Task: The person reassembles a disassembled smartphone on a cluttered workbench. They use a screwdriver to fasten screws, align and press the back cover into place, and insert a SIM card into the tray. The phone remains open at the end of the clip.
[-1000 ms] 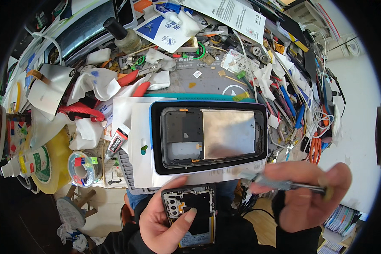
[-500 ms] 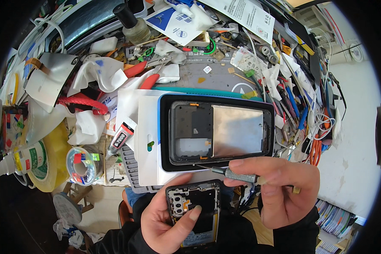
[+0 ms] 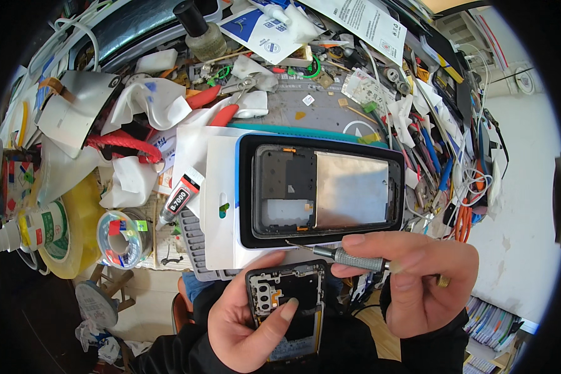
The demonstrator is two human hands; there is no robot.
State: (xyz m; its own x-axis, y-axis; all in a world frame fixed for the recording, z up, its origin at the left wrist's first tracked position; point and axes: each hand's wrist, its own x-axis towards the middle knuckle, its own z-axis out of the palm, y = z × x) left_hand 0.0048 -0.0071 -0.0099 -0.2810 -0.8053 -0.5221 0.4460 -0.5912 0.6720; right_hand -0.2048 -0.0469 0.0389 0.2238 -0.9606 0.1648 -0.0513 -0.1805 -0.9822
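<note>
My left hand (image 3: 246, 324) is closed round an opened phone (image 3: 304, 280), its thumb lying over the bared inside near the three camera rings. A thin precision screwdriver (image 3: 360, 259) with a knurled metal handle is pinched in my right hand (image 3: 424, 283). Its tip points left, over the near rim of a black-lined box tray (image 3: 248, 187), above the phone. At the tip is a speck too small to make out. In the tray lies a dark phone shell (image 3: 287, 181) with a shiny silver panel (image 3: 355, 190) on its right half.
A glue tube (image 3: 179, 198) and a wire spool (image 3: 119, 242) sit left of the tray. Red-handled cutters (image 3: 221, 115) and a black-capped bottle (image 3: 202, 40) lie farther back. Yellow tape (image 3: 84, 252) stands far left; tools and white cables (image 3: 477, 187) crowd the right.
The view has shifted slightly. Both hands keep their grips on the phone and screwdriver, and the screwdriver tip stays by the tray's near rim.
</note>
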